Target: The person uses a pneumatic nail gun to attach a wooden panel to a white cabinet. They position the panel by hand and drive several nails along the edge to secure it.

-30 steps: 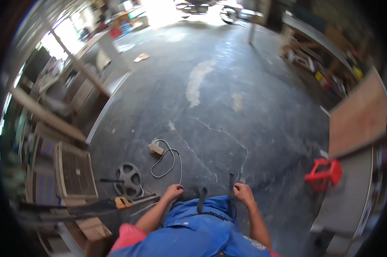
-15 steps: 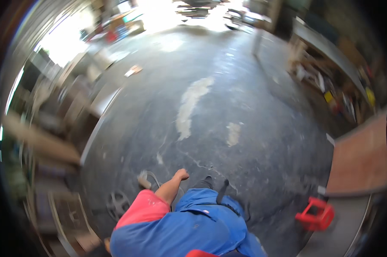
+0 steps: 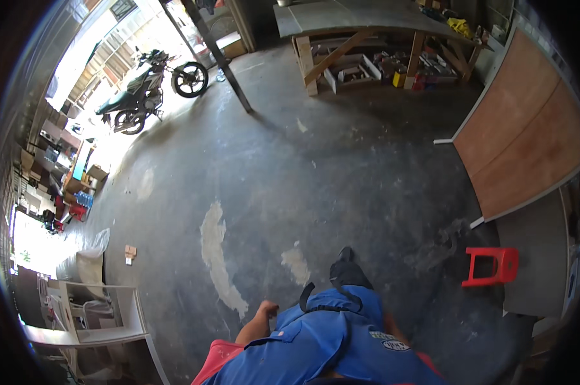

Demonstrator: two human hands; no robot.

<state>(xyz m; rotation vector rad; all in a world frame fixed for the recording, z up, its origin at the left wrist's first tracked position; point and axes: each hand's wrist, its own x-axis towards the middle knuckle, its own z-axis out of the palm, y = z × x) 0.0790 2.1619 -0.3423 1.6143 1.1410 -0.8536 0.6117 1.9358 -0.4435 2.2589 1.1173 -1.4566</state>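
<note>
My left hand [image 3: 269, 308] hangs low beside the blue apron [image 3: 315, 333], over the grey concrete floor. Its fingers are curled in, and I see nothing between them. On the other side only a strip of my right forearm [image 3: 396, 327] shows past the apron; my right hand is hidden behind it. A dark shoe [image 3: 346, 254] points forward below me. Nearest on the left is a white open-framed cabinet [image 3: 113, 333]. To the right a red plastic stool [image 3: 492, 267] stands on the floor.
A large brown wooden panel [image 3: 521, 128] on white feet stands at the right. At the back are a workbench [image 3: 367, 19] with boxes beneath, a thin post [image 3: 219, 58] and a motorcycle [image 3: 139, 93]. Small wooden blocks [image 3: 130, 253] lie on the floor at left.
My view has swung right, bringing the motorcycle, workbench and panel into sharper sight. The floor patches have shifted left and nearer. My right forearm shows now; my left hand stays low and curled.
</note>
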